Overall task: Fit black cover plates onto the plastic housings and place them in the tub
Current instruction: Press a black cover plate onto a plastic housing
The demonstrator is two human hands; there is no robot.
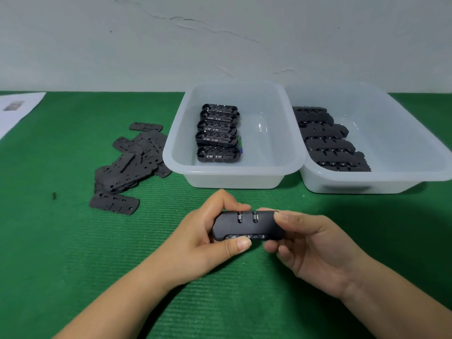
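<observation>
Plastic housing (248,226): small, rigid, apparently light, smooth-faced; pinched at both ends by left hand (208,237) and right hand (310,243) near the table's front edge.

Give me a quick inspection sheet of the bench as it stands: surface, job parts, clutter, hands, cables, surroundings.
Surface: green ribbed mat.
Job's things: black housing held over the mat; loose cover plates piled at left; left tub holds five housings in a row; right tub holds a stack of dark parts.
Clutter: paper sheet at far left; small dark speck on the mat.
Grip: left hand and right hand both hold the housing.
Cables: nothing seen.
Surroundings: cracked pale wall.
</observation>
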